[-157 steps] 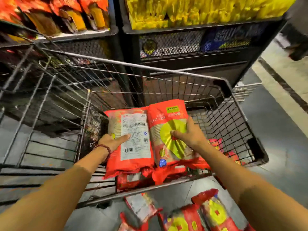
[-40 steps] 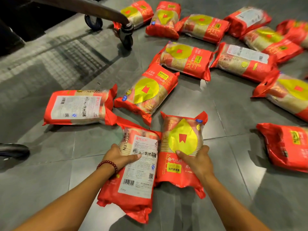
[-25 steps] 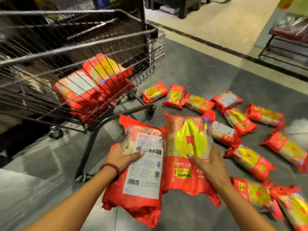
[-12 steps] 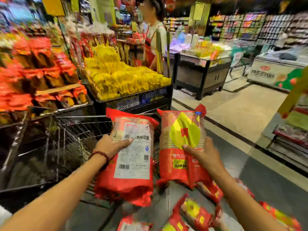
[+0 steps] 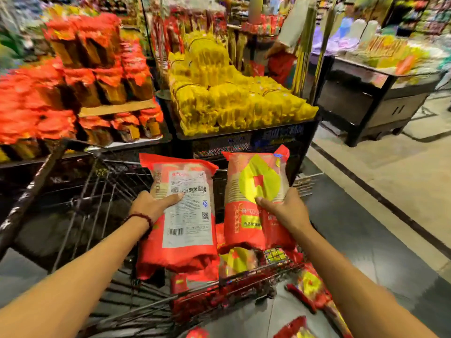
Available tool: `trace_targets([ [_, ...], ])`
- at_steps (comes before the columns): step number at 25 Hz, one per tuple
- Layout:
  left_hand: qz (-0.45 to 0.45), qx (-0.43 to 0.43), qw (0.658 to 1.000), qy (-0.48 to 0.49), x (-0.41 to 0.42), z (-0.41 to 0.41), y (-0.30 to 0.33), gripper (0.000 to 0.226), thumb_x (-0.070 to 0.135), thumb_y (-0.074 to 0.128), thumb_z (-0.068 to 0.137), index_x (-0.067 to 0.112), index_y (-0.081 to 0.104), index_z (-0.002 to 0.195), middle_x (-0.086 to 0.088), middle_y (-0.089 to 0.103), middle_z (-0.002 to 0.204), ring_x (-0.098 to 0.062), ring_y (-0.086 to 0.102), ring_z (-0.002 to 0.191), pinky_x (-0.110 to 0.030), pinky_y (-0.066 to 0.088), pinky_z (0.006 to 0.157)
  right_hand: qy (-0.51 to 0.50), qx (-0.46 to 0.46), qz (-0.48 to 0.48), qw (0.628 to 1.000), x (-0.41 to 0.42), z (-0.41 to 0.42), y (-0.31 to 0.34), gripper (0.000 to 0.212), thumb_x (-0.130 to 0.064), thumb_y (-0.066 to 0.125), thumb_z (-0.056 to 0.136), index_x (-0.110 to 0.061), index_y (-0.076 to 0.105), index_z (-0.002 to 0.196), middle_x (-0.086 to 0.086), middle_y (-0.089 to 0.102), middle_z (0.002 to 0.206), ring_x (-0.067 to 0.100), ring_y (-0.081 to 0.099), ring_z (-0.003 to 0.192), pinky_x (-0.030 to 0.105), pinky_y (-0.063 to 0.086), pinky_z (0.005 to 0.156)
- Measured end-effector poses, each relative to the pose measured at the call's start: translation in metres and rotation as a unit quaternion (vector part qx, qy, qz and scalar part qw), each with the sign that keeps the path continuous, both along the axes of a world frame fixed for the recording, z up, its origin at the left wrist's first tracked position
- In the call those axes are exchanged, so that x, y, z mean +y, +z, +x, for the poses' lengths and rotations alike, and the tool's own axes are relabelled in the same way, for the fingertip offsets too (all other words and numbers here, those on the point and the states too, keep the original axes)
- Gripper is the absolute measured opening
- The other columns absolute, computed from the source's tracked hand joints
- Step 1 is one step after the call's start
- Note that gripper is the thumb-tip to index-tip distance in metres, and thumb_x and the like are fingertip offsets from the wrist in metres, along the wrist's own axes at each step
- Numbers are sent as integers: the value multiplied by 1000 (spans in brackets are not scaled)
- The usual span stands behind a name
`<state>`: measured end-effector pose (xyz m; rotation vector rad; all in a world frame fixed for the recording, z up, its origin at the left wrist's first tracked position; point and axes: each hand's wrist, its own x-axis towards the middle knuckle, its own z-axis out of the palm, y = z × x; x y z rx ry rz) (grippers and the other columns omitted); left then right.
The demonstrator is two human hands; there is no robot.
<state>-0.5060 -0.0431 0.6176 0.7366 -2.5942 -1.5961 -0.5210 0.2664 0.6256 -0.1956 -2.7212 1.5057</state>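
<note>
My left hand [image 5: 152,204] grips a red packet [image 5: 185,230] with its white label side up, thumb across the label. My right hand [image 5: 284,209] grips a second red packet [image 5: 253,201] showing a yellow emblem. Both packets hang upright over the wire shopping cart [image 5: 97,191] just in front of me. Inside the cart, below the held ones, lie more red packets [image 5: 234,262].
Red packets [image 5: 310,286] lie on the grey floor at lower right. Behind the cart stand a bin of yellow bags [image 5: 234,103] and shelves of orange-red bags [image 5: 73,81]. A dark display table [image 5: 373,93] stands at right, across a beige aisle.
I have carried both packets up from the floor and they now hang over the cart. My view has tilted down toward the cart and shelves.
</note>
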Motion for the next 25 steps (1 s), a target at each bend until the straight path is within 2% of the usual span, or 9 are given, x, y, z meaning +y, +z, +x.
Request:
trace_targets([
  [3,9,-31,999,27,-8,-26,-50,80,64,72,36,11,73,96,-9,73,96,-24,68,87,-30,48,75,41,-58,10,997,-11,-40,-45,64,-43,77,72,-4,43,110,6,57,101,26,58,89,33,43,72],
  [6,11,-83,995,61,-4,-50,-107,83,64,75,35,11,73,99,-9,74,97,-23,68,89,-31,50,77,75,-114,40,990,-15,-80,-99,65,-45,77,71,-6,42,109,9,60,105,31,61,95,39,49,80],
  [10,-2,-177,978,106,9,-46,-183,113,77,64,19,6,64,107,-11,70,104,-27,66,97,-33,50,81,112,-199,57,972,-15,-93,-169,62,-41,78,71,-7,40,105,9,60,103,27,59,89,34,47,75],
  [13,-33,-221,972,79,18,-37,-216,117,79,60,24,13,62,121,-14,69,105,-30,65,99,-35,51,85,130,-243,68,959,-17,-90,-209,60,-40,78,72,-7,38,102,12,60,105,28,60,93,31,44,74],
  [15,-37,-234,969,75,19,-35,-234,117,76,62,30,13,57,128,-17,67,106,-32,63,100,-36,50,85,146,-252,64,955,-20,-90,-226,59,-39,77,73,-9,35,100,11,59,105,24,57,90,29,43,74],
  [17,-30,-247,964,89,17,-37,-248,117,77,66,32,3,55,122,-16,64,109,-30,61,100,-36,49,84,157,-262,62,950,-22,-91,-237,61,-41,77,72,-9,34,101,10,58,106,27,60,95,35,49,79],
  [20,-27,-266,960,87,13,-34,-263,105,74,69,49,-5,54,117,-16,64,108,-27,60,93,-34,46,74,185,-269,85,941,-23,-92,-242,64,-47,75,72,-9,34,103,14,61,111,32,62,100,39,51,84],
  [23,-70,-329,940,55,9,-26,-270,114,80,57,63,-9,41,132,-24,57,126,-35,59,113,-35,48,89,205,-302,124,923,-25,-87,-243,68,-50,72,75,-5,33,110,18,61,115,34,61,104,37,50,85],
  [25,-115,-386,915,16,5,-19,-269,133,97,37,50,-6,40,134,-24,55,128,-36,58,113,-40,50,93,224,-331,150,904,-28,-79,-240,75,-52,70,75,-5,31,117,19,58,123,34,58,111,38,49,90],
])
